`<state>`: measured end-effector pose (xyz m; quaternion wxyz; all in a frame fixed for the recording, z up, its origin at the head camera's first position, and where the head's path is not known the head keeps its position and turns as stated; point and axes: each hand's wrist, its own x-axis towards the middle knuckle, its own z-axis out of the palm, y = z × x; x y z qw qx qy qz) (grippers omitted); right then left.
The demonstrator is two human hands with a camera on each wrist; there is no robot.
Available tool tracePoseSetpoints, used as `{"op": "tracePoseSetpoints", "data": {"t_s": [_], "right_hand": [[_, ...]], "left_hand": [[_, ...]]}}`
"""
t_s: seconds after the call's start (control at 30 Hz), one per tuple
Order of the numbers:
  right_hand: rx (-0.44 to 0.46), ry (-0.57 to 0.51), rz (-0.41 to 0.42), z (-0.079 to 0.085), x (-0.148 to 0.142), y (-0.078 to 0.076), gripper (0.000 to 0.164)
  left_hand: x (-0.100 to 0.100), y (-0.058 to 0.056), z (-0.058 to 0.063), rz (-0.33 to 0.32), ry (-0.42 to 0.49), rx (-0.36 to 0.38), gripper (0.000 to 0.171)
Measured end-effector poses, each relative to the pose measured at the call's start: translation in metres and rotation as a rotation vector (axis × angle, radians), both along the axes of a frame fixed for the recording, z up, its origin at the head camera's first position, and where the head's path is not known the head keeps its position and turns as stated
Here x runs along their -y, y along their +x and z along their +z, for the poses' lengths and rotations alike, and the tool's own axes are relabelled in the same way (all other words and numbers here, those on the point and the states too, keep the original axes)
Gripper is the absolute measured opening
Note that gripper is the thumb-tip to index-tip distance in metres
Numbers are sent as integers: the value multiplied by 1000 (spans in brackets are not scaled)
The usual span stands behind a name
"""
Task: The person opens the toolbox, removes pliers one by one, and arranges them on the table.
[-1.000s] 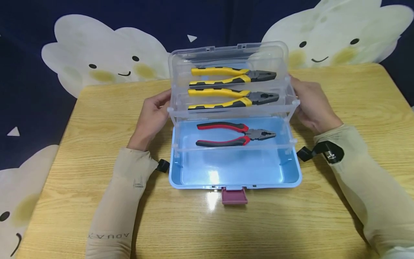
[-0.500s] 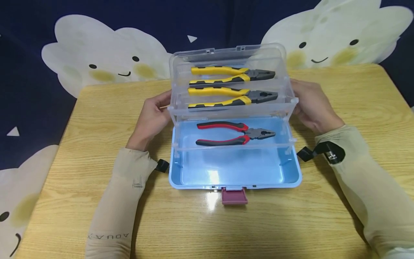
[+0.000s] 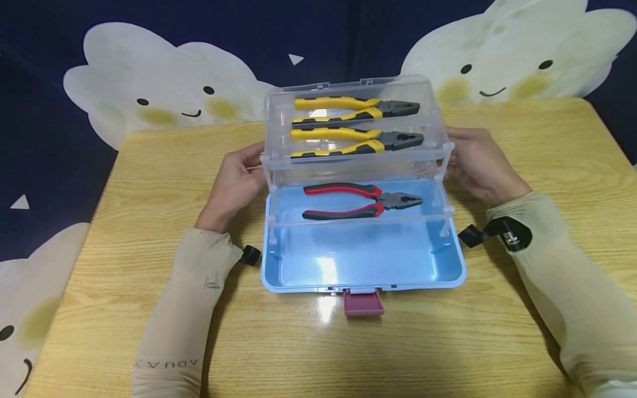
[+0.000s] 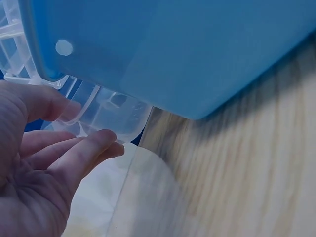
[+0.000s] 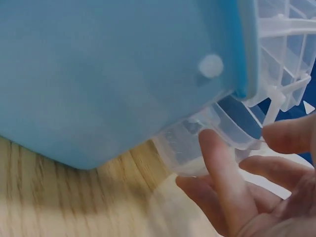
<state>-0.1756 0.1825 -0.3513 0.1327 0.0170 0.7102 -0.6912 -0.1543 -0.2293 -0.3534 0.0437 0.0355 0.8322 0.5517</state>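
Observation:
A blue toolbox (image 3: 353,254) stands open at the middle of the table, its clear lid (image 3: 378,84) swung to the back. Clear trays fan out above the base. Two combination pliers with yellow-and-black handles (image 3: 330,134) lie one behind the other in the upper part. Below them, red-and-black pliers (image 3: 398,200) rest in the lower clear tray (image 3: 358,223). My left hand (image 3: 234,182) holds the lid's left side, thumb and fingers on either side of it in the left wrist view. My right hand (image 3: 484,166) grips the lid's opposite side, its fingertips partly hidden by the plastic.
A purple latch (image 3: 363,303) hangs from the toolbox's front edge over the wooden table (image 3: 298,354). Behind the table hangs a dark blue cloth with white clouds (image 3: 174,83). Each wrist wears a small black camera mount (image 3: 507,233).
The lid's back edge has come slightly forward. The upper tray and yellow-handled pliers have shifted a little back, and the red-handled pliers slightly too. Both hands stay at the lid's sides.

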Motion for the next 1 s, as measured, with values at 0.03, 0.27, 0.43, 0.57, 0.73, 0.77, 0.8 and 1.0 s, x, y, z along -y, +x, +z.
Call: {"op": "tracePoseSetpoints", "data": {"t_s": [0.03, 0.27, 0.43, 0.57, 0.73, 0.77, 0.8, 1.0], "right_hand": [[0, 19, 11, 0, -1, 0, 46], [-19, 240, 75, -2, 1, -2, 51], [-34, 271, 89, -2, 2, -1, 50], [-40, 299, 82, -3, 2, -1, 51], [-48, 356, 83, -3, 3, 0, 51], [-47, 367, 85, -3, 4, 0, 51], [-46, 383, 87, -3, 4, 0, 51], [-27, 424, 95, -1, 5, 0, 53]], "left_hand": [[0, 0, -1, 2, -4, 4, 50], [-1, 0, -5, 13, -28, 30, 51], [-2, -1, -7, 23, -38, 40, 50], [-3, 0, -5, 26, -53, 38, 50], [-3, 1, -5, 18, -53, 39, 50], [-2, 1, -6, 18, -50, 44, 50], [-2, 1, -6, 19, -51, 51, 51], [-4, 0, -9, 34, -67, 80, 51]]}}
